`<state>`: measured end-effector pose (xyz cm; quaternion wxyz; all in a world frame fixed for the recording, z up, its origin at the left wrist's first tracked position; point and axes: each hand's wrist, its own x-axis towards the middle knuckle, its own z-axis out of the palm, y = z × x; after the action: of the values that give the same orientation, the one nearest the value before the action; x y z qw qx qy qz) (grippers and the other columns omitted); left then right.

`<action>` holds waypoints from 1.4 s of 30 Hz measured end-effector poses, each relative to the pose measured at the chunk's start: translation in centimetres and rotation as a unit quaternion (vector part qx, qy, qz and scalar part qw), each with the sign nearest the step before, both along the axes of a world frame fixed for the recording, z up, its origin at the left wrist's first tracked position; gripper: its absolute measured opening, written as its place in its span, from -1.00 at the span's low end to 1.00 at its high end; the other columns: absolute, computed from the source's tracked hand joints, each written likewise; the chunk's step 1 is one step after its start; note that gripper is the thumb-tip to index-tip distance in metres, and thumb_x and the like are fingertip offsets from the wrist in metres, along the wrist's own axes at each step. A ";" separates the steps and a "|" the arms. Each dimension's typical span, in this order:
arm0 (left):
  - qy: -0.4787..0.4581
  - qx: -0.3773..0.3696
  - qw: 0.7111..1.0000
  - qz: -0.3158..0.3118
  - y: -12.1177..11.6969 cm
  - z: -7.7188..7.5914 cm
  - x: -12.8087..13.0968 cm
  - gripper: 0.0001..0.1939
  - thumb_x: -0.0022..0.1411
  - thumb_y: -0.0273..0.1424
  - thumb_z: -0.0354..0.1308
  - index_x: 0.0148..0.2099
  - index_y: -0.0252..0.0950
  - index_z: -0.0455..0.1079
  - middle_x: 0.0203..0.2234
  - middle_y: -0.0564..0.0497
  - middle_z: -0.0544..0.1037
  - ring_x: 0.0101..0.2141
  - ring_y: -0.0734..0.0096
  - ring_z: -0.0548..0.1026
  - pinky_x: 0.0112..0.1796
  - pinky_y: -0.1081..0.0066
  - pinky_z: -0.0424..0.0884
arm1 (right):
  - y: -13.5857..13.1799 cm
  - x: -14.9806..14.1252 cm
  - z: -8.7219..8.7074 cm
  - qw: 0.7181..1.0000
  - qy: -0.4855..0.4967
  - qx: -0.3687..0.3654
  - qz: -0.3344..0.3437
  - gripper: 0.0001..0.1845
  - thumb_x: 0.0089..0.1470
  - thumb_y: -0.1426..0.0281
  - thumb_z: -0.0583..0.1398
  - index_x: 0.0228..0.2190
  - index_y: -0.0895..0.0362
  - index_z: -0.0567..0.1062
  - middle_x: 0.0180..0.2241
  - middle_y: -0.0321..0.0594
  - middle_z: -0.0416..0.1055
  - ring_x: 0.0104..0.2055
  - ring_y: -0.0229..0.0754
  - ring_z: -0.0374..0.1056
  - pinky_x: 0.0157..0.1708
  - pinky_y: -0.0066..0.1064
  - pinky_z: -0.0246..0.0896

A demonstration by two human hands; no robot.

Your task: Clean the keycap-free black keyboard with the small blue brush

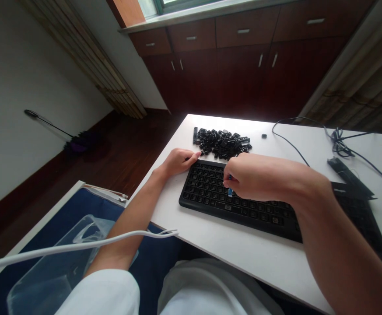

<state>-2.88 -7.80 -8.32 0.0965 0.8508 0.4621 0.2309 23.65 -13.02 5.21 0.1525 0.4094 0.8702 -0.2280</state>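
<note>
A black keyboard (204,194) lies on the white table with its keycaps removed, so rows of bare key sockets show. My left hand (180,161) is closed at its upper left corner, thumb and fingertips against the edge. Above the left half of the keys, my right hand (248,175) is closed around a small blue tool (230,192), its tip down among the sockets. Most of this tool is hidden by the fingers, and its exact kind does not show. Behind the keyboard sits a heap of loose black keycaps (223,142).
One keycap (264,136) lies apart from the heap. To the right are a coiled black cable (341,142), a loose black strip (350,175) and another dark keyboard-like panel (363,223). A white cord (79,247) crosses before my left arm, above a clear plastic bag (56,267).
</note>
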 end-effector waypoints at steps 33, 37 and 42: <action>-0.008 0.006 1.000 -0.004 0.0 0.1 0.0 -0.47 0.34 -0.23 -0.03 -0.65 -0.31 0.04 -0.72 0.13 0.07 -0.63 0.58 0.06 -0.52 0.43 0.01 | -0.7 -0.5 0.0 0.999 -0.005 0.035 -0.004 -0.61 0.17 0.22 0.02 -0.41 0.14 0.56 -0.52 -0.12 0.43 -0.63 -0.27 0.20 -0.59 -0.41 -0.02; -0.004 0.006 1.000 -0.007 0.0 0.0 -0.1 -0.47 0.34 -0.23 -0.03 -0.65 -0.32 0.04 -0.72 0.13 0.08 -0.62 0.59 0.06 -0.52 0.43 0.01 | -0.8 -0.7 -0.1 0.999 -0.008 0.041 -0.001 -0.60 0.18 0.20 0.01 -0.41 0.14 0.55 -0.51 -0.12 0.42 -0.63 -0.26 0.19 -0.60 -0.41 -0.03; 0.001 0.000 1.000 -0.003 0.0 0.0 -0.2 -0.48 0.34 -0.23 -0.03 -0.64 -0.32 0.03 -0.72 0.13 0.08 -0.62 0.59 0.07 -0.51 0.43 0.02 | -0.9 -0.5 0.3 1.000 0.004 0.027 0.009 -0.61 0.18 0.23 0.00 -0.50 0.12 0.49 -0.56 -0.18 0.39 -0.66 -0.30 0.13 -0.62 -0.42 -0.08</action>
<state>-3.09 -7.76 -8.30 0.0964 0.8522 0.4600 0.2299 23.19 -13.92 5.51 0.1396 0.4046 0.8803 -0.2048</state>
